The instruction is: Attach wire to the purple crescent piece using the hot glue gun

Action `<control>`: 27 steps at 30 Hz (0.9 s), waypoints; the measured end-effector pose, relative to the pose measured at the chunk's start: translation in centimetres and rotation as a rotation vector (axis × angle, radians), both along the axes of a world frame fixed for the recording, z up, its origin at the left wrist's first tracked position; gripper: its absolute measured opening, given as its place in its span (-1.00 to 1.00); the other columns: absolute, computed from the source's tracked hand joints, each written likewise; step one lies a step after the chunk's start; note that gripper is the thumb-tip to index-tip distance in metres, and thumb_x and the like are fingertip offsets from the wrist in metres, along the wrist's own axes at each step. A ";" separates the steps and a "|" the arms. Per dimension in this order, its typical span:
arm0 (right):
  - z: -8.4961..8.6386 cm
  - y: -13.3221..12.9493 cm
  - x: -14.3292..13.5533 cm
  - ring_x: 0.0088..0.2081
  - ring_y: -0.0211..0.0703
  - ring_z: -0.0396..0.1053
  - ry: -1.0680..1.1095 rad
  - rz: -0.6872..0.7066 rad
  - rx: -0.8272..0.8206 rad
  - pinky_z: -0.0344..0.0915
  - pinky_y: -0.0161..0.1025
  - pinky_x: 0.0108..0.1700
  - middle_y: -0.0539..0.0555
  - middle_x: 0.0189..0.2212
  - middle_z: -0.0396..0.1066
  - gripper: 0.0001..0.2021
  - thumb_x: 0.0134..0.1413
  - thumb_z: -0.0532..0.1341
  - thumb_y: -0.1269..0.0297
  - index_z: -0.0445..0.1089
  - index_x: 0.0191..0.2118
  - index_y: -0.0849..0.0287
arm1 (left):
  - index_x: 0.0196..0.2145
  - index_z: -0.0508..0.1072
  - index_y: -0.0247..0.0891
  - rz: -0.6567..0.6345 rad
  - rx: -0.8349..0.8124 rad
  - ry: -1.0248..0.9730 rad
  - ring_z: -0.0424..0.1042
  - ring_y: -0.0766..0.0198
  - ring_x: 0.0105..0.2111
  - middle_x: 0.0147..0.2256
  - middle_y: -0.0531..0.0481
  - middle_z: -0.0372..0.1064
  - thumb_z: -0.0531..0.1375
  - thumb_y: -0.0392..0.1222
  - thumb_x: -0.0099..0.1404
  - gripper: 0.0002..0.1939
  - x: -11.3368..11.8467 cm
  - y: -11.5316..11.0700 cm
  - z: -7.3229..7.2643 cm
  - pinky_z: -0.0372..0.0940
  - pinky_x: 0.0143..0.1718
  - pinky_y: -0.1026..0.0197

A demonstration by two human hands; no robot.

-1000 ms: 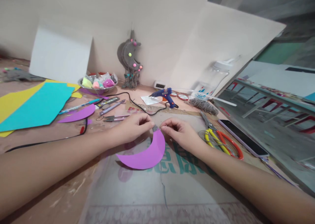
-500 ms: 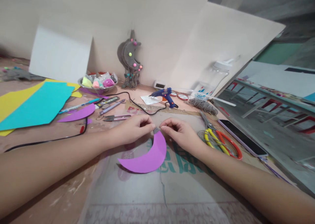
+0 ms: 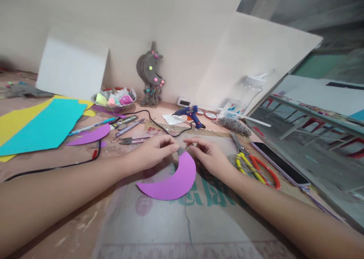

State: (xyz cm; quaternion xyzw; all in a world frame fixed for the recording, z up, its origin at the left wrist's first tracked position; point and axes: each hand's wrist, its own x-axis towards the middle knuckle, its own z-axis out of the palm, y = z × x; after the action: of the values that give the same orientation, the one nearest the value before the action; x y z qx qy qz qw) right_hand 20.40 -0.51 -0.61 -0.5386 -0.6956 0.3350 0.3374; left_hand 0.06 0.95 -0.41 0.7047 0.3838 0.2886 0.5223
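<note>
A purple paper crescent moon [image 3: 178, 183] is in front of me, its upper tip wound with grey yarn [image 3: 181, 151]. My left hand [image 3: 157, 149] pinches that wrapped tip between thumb and fingers. Just to the right, my right hand [image 3: 209, 154] is closed with its fingertips on a thin strand of the yarn that runs to the tip. Under the crescent lies a translucent plastic sheet with green and pink print [image 3: 153, 225]. A loose strand of yarn [image 3: 187, 223] trails over the sheet toward me.
Scissors [image 3: 253, 166] and a phone [image 3: 280, 163] lie to the right, below a grey yarn bundle [image 3: 234, 126]. Behind are a blue glue gun [image 3: 189, 113], a clay bowl [image 3: 113, 106] and a decorated grey moon [image 3: 149, 69]. Coloured sheets [image 3: 45, 126] and thread snips [image 3: 135, 140] lie left.
My right fingers have shifted slightly and opened a little, drawing the strand to the right of the tip. The crescent has tilted a bit; my left hand keeps its pinch.
</note>
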 end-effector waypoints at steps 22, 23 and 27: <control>0.8 -1.2 -0.5 -0.57 -0.35 0.05 0.092 0.159 -0.061 0.03 -0.36 -0.53 -0.10 -0.63 0.07 -0.59 0.11 0.07 -0.05 0.17 -0.56 0.18 | -0.52 0.32 -0.30 0.114 0.199 -0.071 0.20 0.35 -0.51 -0.55 0.06 0.20 -0.01 0.06 0.29 -0.60 -0.1 0.8 -0.4 0.09 -0.52 0.32; 0.8 -1.1 -0.5 -0.57 -0.35 0.04 0.092 0.156 -0.057 0.03 -0.36 -0.53 -0.10 -0.64 0.07 -0.59 0.11 0.07 -0.05 0.16 -0.56 0.17 | -0.52 0.33 -0.31 0.116 0.203 -0.076 0.21 0.34 -0.50 -0.54 0.05 0.21 -0.02 0.06 0.29 -0.59 -0.1 0.8 -0.3 0.10 -0.50 0.32; 0.4 -0.7 -0.2 -0.55 -0.34 0.07 0.088 0.178 -0.059 0.04 -0.37 -0.51 -0.10 -0.62 0.07 -0.60 0.12 0.07 -0.05 0.17 -0.54 0.18 | -0.40 0.40 -0.32 0.120 0.144 -0.071 0.26 0.32 -0.48 -0.50 0.03 0.29 -0.02 0.08 0.27 -0.59 0.0 0.6 -0.1 0.15 -0.47 0.32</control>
State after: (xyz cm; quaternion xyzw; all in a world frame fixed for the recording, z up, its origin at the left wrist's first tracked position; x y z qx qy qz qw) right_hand 20.25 -1.23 -0.21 -0.4690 -0.7151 0.4074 0.3203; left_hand 0.04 1.53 -0.47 0.7056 0.3850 0.3710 0.4651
